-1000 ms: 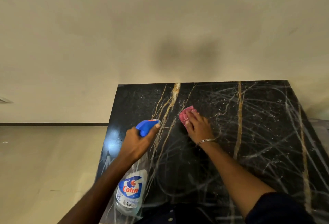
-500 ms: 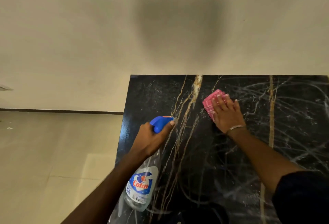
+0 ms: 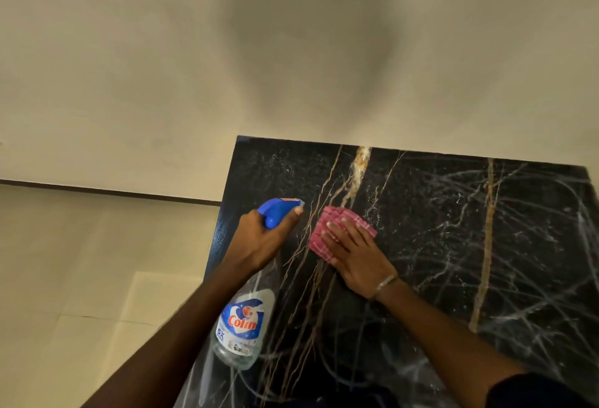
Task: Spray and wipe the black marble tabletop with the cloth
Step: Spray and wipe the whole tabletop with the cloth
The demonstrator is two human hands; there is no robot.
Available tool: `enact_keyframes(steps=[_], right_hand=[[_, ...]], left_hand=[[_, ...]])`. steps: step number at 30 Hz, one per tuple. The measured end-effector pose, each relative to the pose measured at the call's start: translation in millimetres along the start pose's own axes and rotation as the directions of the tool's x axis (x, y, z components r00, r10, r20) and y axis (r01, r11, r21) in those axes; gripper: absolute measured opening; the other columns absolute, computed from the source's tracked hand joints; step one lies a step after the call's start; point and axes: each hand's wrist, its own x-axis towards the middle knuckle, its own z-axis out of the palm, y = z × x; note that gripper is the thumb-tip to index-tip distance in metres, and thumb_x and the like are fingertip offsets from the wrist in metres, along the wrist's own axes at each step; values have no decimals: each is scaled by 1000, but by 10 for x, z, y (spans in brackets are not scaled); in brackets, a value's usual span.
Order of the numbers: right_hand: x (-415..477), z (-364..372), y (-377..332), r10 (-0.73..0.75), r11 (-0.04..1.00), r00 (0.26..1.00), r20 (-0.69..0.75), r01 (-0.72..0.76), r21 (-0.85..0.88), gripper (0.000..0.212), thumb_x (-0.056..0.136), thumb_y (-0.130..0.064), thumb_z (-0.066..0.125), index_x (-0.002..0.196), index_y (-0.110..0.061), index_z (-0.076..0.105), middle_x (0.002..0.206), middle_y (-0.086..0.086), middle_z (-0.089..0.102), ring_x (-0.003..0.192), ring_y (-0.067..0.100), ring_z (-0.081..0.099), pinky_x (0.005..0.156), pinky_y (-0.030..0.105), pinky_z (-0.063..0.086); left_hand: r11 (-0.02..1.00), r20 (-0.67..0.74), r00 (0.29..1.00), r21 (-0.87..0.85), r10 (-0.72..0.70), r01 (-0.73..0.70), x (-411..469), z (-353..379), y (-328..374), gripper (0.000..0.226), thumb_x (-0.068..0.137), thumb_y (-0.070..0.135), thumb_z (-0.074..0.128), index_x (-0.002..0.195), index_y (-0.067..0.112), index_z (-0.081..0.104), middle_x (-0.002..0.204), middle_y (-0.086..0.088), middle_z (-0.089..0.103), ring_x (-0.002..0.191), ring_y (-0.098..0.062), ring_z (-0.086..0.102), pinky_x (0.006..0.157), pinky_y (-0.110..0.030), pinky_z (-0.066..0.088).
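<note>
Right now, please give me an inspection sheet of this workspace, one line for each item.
Surface: black marble tabletop, veined, with droplets near the far edge.
Job's things: spray bottle; pink checked cloth, folded, flat on the marble.
Clutter: nothing seen.
Grippers: left hand grips the bottle's blue trigger head; right hand presses on the cloth.
Cables: nothing seen.
Surroundings: beige wall; tiled floor.

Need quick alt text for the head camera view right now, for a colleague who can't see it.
A right hand presses a pink cloth flat on a black marble tabletop, while the left hand grips a blue-topped spray bottle over its left edge. Cream wall behind.
</note>
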Motion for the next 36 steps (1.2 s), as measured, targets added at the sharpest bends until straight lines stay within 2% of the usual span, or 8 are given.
enact_keyframes(steps=[5, 10, 15, 19, 23, 29, 31, 36], right_hand=[[-108, -96, 609, 319, 946, 948, 15, -319, 50, 63, 99, -51, 2, 155, -24, 13, 163, 7, 15, 150, 33, 5, 120, 53, 10], [447, -187, 472, 588, 786, 807, 56, -586, 199, 66, 94, -49, 10, 156, -26, 4, 164, 5, -1, 150, 36, -2, 120, 52, -2], [696, -252, -96, 351, 925, 935, 56, -356, 134, 65, 95, -50, 3, 153, -26, -14, 163, 5, -13, 148, 33, -15, 118, 50, -10], [310, -143, -176, 134, 987, 990, 39, -137, 88, 59, 100, -50, 13, 156, -31, 5, 164, 1, 5, 150, 29, -4, 120, 48, -4], [21, -139, 335, 305, 950, 952, 34, -307, 61, 63, 98, -53, 9, 155, -27, 12, 162, 4, 16, 149, 32, 10, 118, 54, 15], [575, -289, 376, 611, 759, 788, 80, -611, 225, 64, 101, -50, 17, 156, -25, -5, 164, 5, -8, 149, 35, -9, 118, 54, -3], [740, -310, 135, 559, 793, 824, 91, -563, 233, 66, 101, -50, 19, 156, -24, -8, 163, 5, -12, 148, 37, -11, 118, 55, -5], [428, -172, -395, 221, 961, 972, 79, -231, 152, 64, 101, -52, 15, 155, -29, -11, 160, -1, -17, 144, 25, -22, 119, 52, -8]], left_hand=[[999, -11, 999, -9, -35, 35, -13, -40, -105, 44, 81, 56, 54, 92, 15, 63, 75, -12, 67, 63, -21, 62, 62, -21, 50], [999, -9, 999, -6, -36, 36, -42, -81, -131, 32, 81, 56, 53, 89, 25, 60, 76, -7, 67, 66, -16, 62, 59, -13, 49], [999, -31, 999, 27, -39, 40, -54, -129, -136, 27, 83, 55, 52, 86, 29, 57, 76, -9, 66, 65, -17, 61, 60, -13, 46], [999, -33, 999, 16, -41, 42, -9, -133, -143, 36, 79, 58, 52, 87, 24, 59, 74, -9, 65, 59, -10, 58, 57, -12, 47], [999, -36, 998, -1, -44, 44, 0, -121, -169, 33, 82, 55, 54, 87, 23, 59, 71, -5, 63, 58, -5, 56, 56, -9, 46], [999, -66, 997, 3, -47, 47, -42, -165, -153, 39, 84, 56, 54, 93, 19, 61, 78, -10, 67, 62, -9, 59, 60, -13, 48], [999, -71, 996, -2, -47, 47, -66, -173, -145, 38, 82, 57, 53, 92, 21, 61, 79, -12, 67, 64, -15, 62, 62, -16, 49], [999, -61, 997, 25, -36, 38, -111, -154, -121, 42, 79, 61, 51, 87, 21, 60, 77, -14, 66, 63, -20, 61, 62, -23, 50]])
